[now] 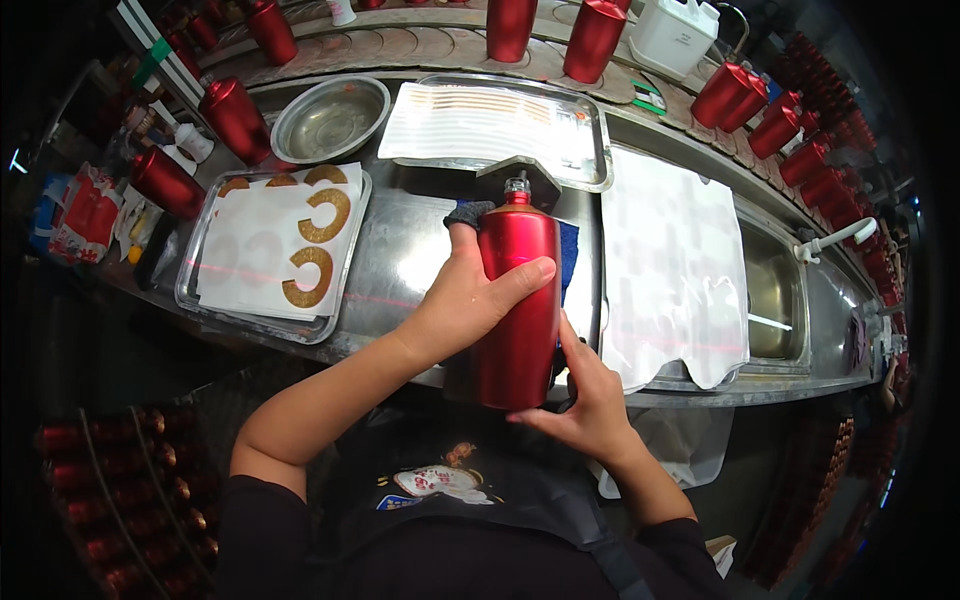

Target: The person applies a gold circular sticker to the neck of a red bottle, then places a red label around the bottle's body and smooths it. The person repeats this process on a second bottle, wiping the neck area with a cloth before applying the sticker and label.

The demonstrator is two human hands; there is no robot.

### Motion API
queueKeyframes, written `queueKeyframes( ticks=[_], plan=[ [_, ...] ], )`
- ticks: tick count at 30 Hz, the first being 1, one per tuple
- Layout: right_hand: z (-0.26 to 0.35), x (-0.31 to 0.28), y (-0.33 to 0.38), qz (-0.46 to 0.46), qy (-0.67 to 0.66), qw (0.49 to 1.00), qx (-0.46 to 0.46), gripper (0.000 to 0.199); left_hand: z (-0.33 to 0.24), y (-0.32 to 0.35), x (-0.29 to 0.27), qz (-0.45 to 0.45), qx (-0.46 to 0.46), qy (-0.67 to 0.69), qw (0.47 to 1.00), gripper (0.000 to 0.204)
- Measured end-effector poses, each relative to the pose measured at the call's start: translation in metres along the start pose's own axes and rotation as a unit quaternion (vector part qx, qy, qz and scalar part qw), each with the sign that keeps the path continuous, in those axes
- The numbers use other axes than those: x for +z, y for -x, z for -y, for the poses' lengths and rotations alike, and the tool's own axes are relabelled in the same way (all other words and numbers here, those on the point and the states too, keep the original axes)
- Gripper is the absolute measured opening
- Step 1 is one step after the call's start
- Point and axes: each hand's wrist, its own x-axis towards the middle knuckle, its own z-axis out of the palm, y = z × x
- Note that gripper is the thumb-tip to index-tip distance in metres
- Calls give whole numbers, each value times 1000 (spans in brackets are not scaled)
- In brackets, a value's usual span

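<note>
A glossy red bottle (518,335) with a bare, narrow neck is held up before my body, its top pointing away from me. My left hand (462,295) grips its upper left side, the thumb laid across the front and the fingers hidden behind. Low on the right side, my right hand (592,395) is closed around the base, with the thumb near the bottom edge. A dark grey cloth (466,213) shows by the left fingers, and a blue cloth (569,255) lies behind the bottle. Just beyond the neck is a dark metal piece (540,188).
Left on the steel bench, a metal tray (188,275) carries white sheets with gold C-shaped pieces (324,215). Farther back are a steel bowl (330,120) and a striped-sheet tray (603,150). White sheeting (670,260) and a sink (775,345) lie right. Red bottles (597,40) line the conveyor (420,48).
</note>
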Motion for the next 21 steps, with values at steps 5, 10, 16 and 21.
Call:
queueKeyframes(
  ticks=[5,10,16,21],
  plan=[
    [-10,10,-7,-40,46,998,-32,97,0,-1,-3,-5,0,-78,997,86],
    [-9,15,-8,-56,44,997,-34,95,-5,3,-2,-33,-29,-130,991,86],
    [-8,20,-9,-57,64,996,-21,95,-12,8,-1,-40,-29,-232,972,90],
    [-4,19,-7,-53,41,998,-3,94,-17,5,-3,0,-54,-249,967,85]
  ],
)
